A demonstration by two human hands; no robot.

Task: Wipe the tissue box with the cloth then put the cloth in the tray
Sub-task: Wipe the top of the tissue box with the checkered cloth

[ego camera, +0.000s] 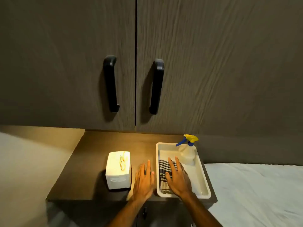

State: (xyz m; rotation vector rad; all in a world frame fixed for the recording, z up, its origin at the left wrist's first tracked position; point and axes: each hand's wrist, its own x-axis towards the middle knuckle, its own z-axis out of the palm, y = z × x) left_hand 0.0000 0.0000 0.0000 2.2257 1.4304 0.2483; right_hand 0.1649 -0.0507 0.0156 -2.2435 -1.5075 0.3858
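Right hand (177, 179) is flat on the checked cloth (163, 167), fingers straight and spread, gripping nothing. The cloth lies folded in the near left part of the white tray (203, 169), its long axis running away from the person toward the cabinet, in line with the tray's own length. Left hand (144, 181) is open too, fingers straight, over the bench (91, 161) just left of the tray; contact with the surface is unclear. Counting now: one cloth, one tray, one spray bottle (186, 153) upright at the tray's far end with its nozzle pointing left, one white tissue box (118, 169) left of the hands, and two black door handles (110, 83) above.
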